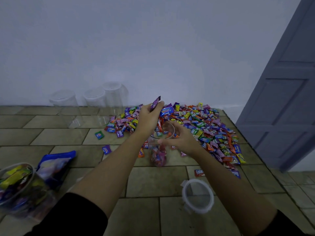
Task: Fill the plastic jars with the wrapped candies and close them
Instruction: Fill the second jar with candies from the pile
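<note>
View from above a tiled surface (153,181) set against a pale wall. A wide pile of wrapped candies (208,132) in many colours spreads across the far right of the surface. Just at the pile's near edge stands an open clear plastic jar (158,155), partly filled with candies. The left hand (150,116) is clenched around a small bunch of candies, a purple wrapper (156,103) sticking up from its fingers, right above the jar's mouth. The right hand (180,138) grips the jar at its rim. The jar's clear lid (197,195) lies flat on the surface, nearer and to the right. Three empty clear jars (95,99) stand far left by the wall. At the near left sit a jar full of candies (15,181) and a blue bag (54,164). A grey door (281,99) is on the right.
</note>
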